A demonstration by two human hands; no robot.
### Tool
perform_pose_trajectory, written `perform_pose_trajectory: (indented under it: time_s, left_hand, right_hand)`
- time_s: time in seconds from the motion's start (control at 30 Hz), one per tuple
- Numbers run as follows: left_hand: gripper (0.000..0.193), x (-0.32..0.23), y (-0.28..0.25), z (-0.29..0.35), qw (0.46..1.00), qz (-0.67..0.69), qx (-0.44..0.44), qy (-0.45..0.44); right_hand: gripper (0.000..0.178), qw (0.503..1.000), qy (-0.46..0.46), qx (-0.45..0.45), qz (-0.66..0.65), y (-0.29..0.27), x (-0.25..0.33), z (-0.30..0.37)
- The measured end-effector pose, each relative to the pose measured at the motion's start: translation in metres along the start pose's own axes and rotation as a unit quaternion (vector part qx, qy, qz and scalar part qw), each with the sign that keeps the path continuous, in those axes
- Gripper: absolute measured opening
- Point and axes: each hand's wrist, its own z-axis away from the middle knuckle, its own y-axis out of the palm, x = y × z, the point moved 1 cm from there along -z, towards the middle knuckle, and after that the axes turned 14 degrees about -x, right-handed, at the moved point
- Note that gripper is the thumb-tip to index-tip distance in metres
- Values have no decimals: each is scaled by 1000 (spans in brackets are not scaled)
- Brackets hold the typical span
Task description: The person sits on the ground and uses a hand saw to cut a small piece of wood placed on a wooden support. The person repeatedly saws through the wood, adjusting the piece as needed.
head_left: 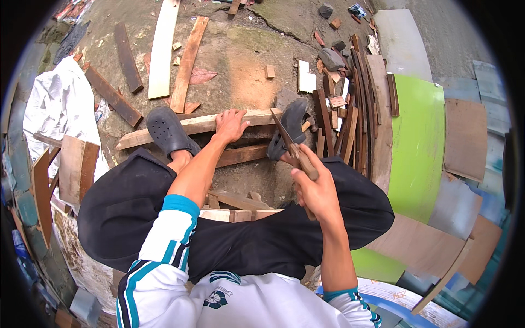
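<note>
A handsaw with a wooden handle (308,164) is gripped in my right hand (317,188). Its narrow dark blade (282,130) points away from me, the tip meeting the right end of a pale wooden plank (205,123). Over that plank's top lies my left hand (231,126), fingers bent across it and bearing on the wood. My left foot, in a black clog (167,131), rests against the plank. The right clog (289,128) stands by its cut end, partly behind the saw. Beneath runs a browner timber (246,156).
Sawdust (252,82) covers the ground ahead. Dark wood strips (361,104) are piled at the right, beside a green sheet (418,142). Loose boards (188,65) lie ahead and left, near a white sack (60,104). Short wood offcuts (235,201) sit between my legs.
</note>
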Motion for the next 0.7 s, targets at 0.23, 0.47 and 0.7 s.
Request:
perform_pose_trajectory:
  time_s: [0.23, 0.47, 0.7]
  left_hand:
    - [67, -8, -13, -11, 998, -19, 45, 33]
    - [75, 0, -15, -3, 997, -77, 19, 18]
    - [74, -7, -12, -7, 997, -64, 8, 35]
  right_hand:
    - [68, 993, 98, 6, -68, 48, -2, -98]
    - [66, 998, 61, 14, -20, 29, -3, -33]
    - [66, 994, 78, 3, -72, 48, -20, -93]
